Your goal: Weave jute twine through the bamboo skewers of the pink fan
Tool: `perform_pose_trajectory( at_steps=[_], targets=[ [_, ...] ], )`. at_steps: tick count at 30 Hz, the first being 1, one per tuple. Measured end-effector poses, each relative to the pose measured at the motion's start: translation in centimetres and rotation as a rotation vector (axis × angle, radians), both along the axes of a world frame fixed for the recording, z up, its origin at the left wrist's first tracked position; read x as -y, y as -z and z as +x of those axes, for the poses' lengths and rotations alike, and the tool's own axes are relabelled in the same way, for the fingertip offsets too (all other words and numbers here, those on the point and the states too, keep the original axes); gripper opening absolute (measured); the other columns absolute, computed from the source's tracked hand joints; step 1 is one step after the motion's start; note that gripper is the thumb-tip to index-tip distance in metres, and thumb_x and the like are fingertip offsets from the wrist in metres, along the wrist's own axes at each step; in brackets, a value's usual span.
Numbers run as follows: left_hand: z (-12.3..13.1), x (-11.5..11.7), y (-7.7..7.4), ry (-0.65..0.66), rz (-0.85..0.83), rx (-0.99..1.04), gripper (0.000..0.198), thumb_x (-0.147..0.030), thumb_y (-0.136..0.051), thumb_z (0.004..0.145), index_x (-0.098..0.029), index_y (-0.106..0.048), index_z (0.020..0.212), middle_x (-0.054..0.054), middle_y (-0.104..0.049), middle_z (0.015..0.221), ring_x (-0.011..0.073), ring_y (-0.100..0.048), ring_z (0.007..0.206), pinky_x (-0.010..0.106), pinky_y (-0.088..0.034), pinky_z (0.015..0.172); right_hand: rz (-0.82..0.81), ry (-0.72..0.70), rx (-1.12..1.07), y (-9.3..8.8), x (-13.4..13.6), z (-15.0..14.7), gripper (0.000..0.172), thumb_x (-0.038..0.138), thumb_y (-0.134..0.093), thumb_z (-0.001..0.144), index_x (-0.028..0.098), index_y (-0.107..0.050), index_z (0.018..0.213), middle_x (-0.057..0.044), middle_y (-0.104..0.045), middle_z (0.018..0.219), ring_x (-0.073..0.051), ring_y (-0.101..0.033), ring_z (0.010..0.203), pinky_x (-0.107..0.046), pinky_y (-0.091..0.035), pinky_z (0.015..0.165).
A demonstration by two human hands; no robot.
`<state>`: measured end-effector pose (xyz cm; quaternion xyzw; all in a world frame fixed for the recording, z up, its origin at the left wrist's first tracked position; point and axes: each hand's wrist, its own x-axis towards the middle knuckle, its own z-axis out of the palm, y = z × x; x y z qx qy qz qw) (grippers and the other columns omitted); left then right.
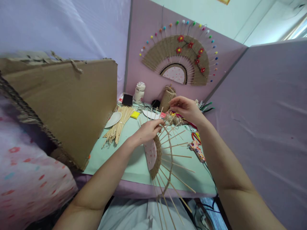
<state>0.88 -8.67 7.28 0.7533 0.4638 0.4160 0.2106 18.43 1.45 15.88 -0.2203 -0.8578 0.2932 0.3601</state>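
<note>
Head view, and here's the fan frame point(157, 159) at the surface's point(130, 164) near edge, lower sticks point(178, 155) reaching past it! Spotted pink half-round centre point(150, 153), rough brown rim, pale sticks splaying wide, twine point(171, 150) curving across them. Left hand point(148, 130) grips its far end; right hand point(186, 108) hovers above, fingertips bunched, on what, I can't tell.

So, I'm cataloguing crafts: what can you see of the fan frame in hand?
The fan frame has a half-round base, its pink, spotted centre edged in brown. Pale, wood-like sticks radiate outward; a brown, cord-like strand links them partway along. Its straight side faces left, and near sticks overhang the table edge. The left hand grips its far part.
</note>
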Motion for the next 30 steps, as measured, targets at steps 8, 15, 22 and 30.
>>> perform_pose_trajectory(
  at_steps=[8,15,22,30],
  targets=[
    [0.2,0.4,0.1,-0.022,-0.010,0.045,0.029,-0.020,-0.040,0.085,-0.022,-0.060,0.107,0.001,-0.064,0.083,0.0154,-0.058,0.077,0.026,-0.042,0.071,-0.238,0.141,-0.037,4.2,-3.3,-1.3,0.023,0.032,-0.069,0.067,0.016,-0.063,0.083,-0.001,-0.062,0.072,-0.011,-0.053,0.062,-0.026,-0.043,0.059],
    [0.5,0.6,1.0,-0.026,-0.069,0.172,0.036,-0.020,-0.038,0.087,-0.021,-0.048,0.122,0.002,-0.064,0.085,0.0131,-0.056,0.066,0.025,-0.043,0.064,-0.437,0.144,-0.094,12.5,-3.3,-1.5,0.033,0.042,-0.074,0.058,0.016,-0.061,0.075,0.001,-0.057,0.063,-0.011,-0.048,0.056,-0.026,-0.038,0.055],
    [0.9,1.8,1.7,-0.032,-0.095,0.270,0.031,-0.019,-0.043,0.085,-0.021,-0.054,0.114,0.003,-0.065,0.092,0.0119,-0.059,0.063,0.026,-0.046,0.065,-0.471,0.145,-0.273,13.7,-0.2,-4.0,0.032,0.043,-0.072,0.058,0.018,-0.057,0.073,0.000,-0.056,0.067,-0.013,-0.049,0.061,-0.026,-0.040,0.057],
    [-0.6,2.6,6.9,-0.580,-0.257,0.518,0.033,-0.027,-0.061,0.076,-0.018,-0.052,0.106,0.011,-0.057,0.114,0.0210,-0.054,0.107,0.033,-0.044,0.087,-0.568,0.198,-0.239,13.9,2.2,-5.0,0.018,0.031,-0.066,0.065,0.019,-0.060,0.077,-0.001,-0.058,0.069,-0.013,-0.048,0.061,-0.026,-0.039,0.056]
  ],
)
